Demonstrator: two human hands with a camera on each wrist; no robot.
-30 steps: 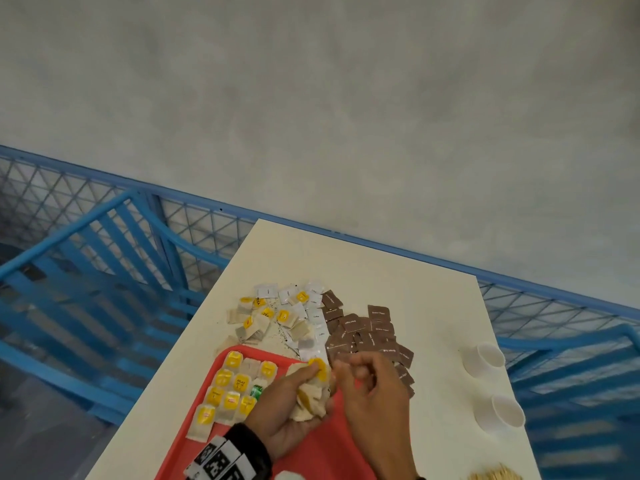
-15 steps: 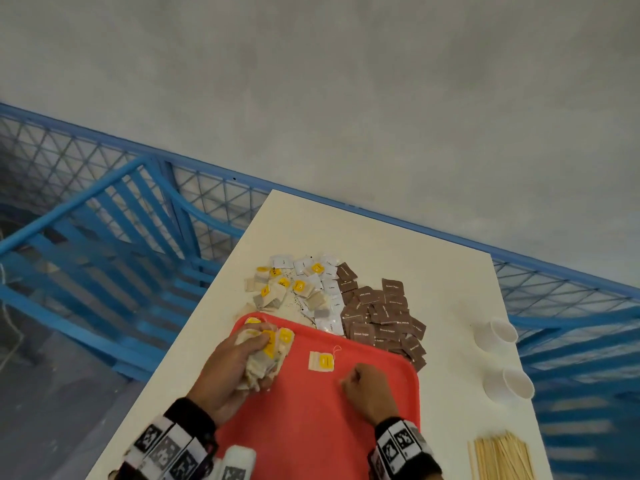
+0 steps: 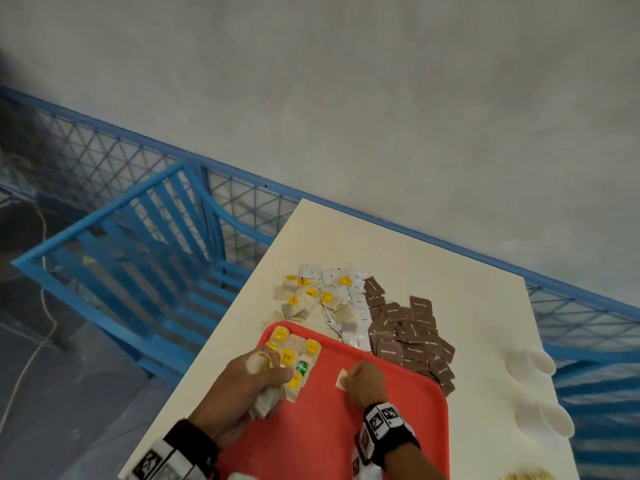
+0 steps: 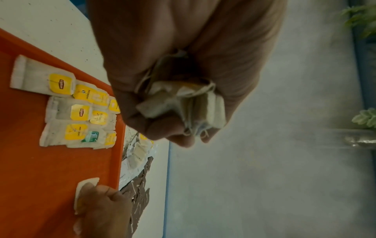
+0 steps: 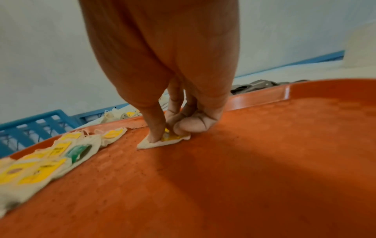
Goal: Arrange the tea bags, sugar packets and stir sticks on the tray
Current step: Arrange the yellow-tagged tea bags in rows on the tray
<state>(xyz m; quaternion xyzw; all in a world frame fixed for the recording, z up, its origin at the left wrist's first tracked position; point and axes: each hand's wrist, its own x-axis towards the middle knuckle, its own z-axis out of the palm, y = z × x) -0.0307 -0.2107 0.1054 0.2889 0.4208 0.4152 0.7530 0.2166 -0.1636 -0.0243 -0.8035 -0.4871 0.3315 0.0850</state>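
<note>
A red tray (image 3: 398,431) lies on the white table (image 3: 433,271). Rows of tea bags (image 3: 294,351) with yellow tags and one green tag fill its far left corner. My left hand (image 3: 256,375) hovers beside these rows and grips a bunch of tea bags (image 4: 183,103) in its fist. My right hand (image 3: 360,379) pinches a single tea bag (image 5: 162,142) flat against the tray floor, thumb and fingertips on it. Beyond the tray lie loose tea bags (image 3: 304,299), white sugar packets (image 3: 356,303) and brown sugar packets (image 3: 412,334). Stir sticks (image 3: 526,476) peek in at the bottom right.
Two white paper cups (image 3: 535,358) (image 3: 547,420) stand near the table's right edge. A blue metal railing (image 3: 138,244) runs along the table's left and far sides, with a grey wall behind. The tray's near and right parts are bare red.
One second ago both hands met over the bunch. Since then a single tea bag landed on the tray, and my right hand has come down onto it. The left hand keeps its bunch.
</note>
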